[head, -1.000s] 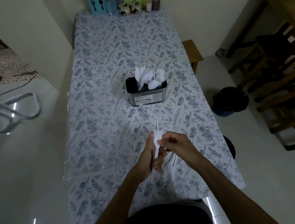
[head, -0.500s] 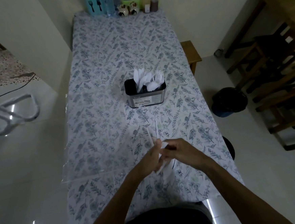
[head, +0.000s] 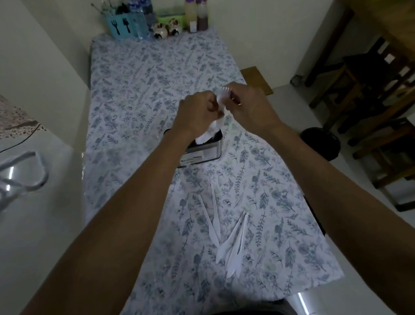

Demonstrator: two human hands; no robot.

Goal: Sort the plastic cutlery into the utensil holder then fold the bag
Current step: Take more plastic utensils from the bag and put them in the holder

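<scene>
Head view, landmark: the utensil holder (head: 202,150), a metal tin on the floral tablecloth (head: 132,93), partly hidden behind your left forearm.
Left hand (head: 195,113): raised just above the holder, your fingers curled in toward the white cutlery between your hands; whether they actually pinch it is hidden from here.
Right hand (head: 245,104): also just above the holder, beside your left hand, fingers curled round a white plastic fork (head: 223,99) whose tines stick up between your two hands.
Cutlery in holder (head: 207,136): white plastic pieces stand in the tin, their tops showing directly under your hands.
Loose cutlery (head: 229,240): a scatter of white plastic knives lies flat on the cloth on your side of the holder, handles pointing toward it, several overlapping at the blades.
Bag: you cannot pick it out clearly; a clear plastic sheen shows on the cloth left of the holder, too faint to tell.
Far end of table: beyond the holder stand a blue cutlery caddy (head: 120,27), water bottles (head: 140,11) and two purple-capped sauce bottles (head: 196,11).
Right of holder: a black bin (head: 320,143) sits on the floor, with dark wooden chairs (head: 380,99) further off.
</scene>
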